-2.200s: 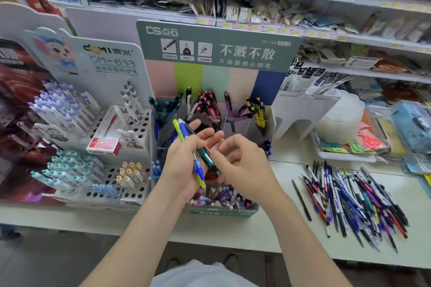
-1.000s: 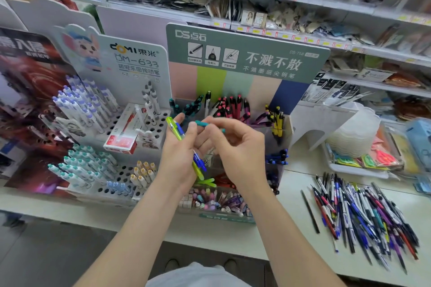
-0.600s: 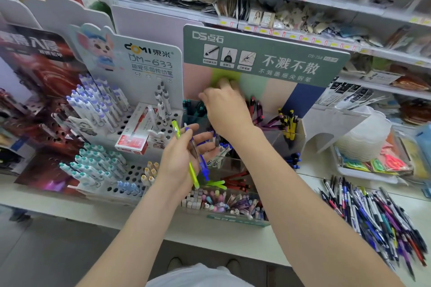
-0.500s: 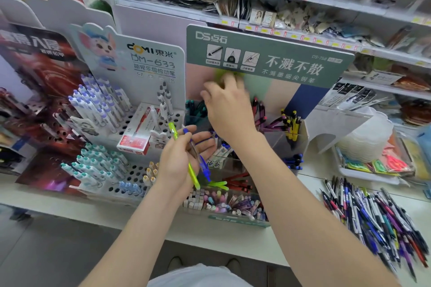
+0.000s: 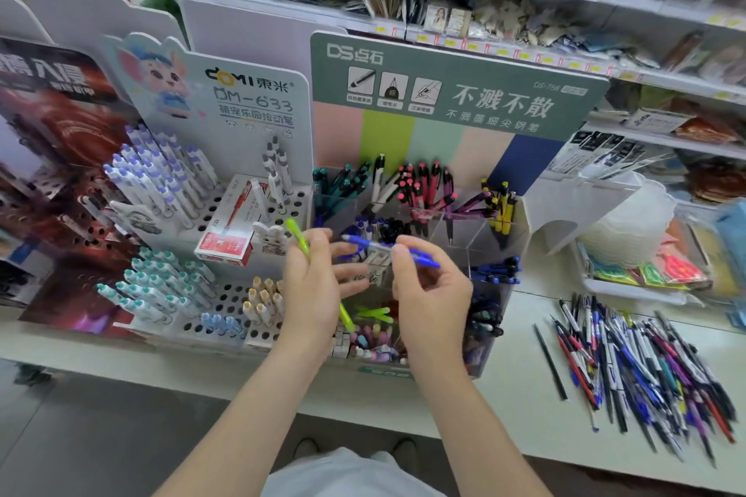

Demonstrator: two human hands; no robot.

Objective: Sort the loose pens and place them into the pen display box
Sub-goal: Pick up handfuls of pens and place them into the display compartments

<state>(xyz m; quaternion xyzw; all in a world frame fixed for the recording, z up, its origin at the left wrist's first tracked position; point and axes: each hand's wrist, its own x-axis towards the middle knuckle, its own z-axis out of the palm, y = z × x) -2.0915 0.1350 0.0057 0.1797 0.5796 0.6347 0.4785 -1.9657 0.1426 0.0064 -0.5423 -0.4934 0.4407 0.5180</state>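
The clear pen display box [image 5: 500,238] with a green header card stands on the counter, its compartments holding pens grouped by colour. My left hand [image 5: 313,286] grips a yellow-green pen [image 5: 298,240] upright in front of the box. My right hand [image 5: 434,295] pinches a blue pen [image 5: 420,254] level, just above the box's middle compartments. The blue pen's left end reaches toward my left fingers. A heap of loose pens [image 5: 642,367] lies on the counter to the right.
A white display stand [image 5: 189,230] with white and teal pens and a red box [image 5: 226,242] sits left of the box. A single dark pen [image 5: 550,361] lies apart from the heap. A stack of clear trays [image 5: 629,230] stands at the back right. Store shelves rise behind.
My right hand has come back from the rear compartments, where it left a teal pen, and now holds the blue pen that was in my left hand. The left hand keeps the yellow-green pen.
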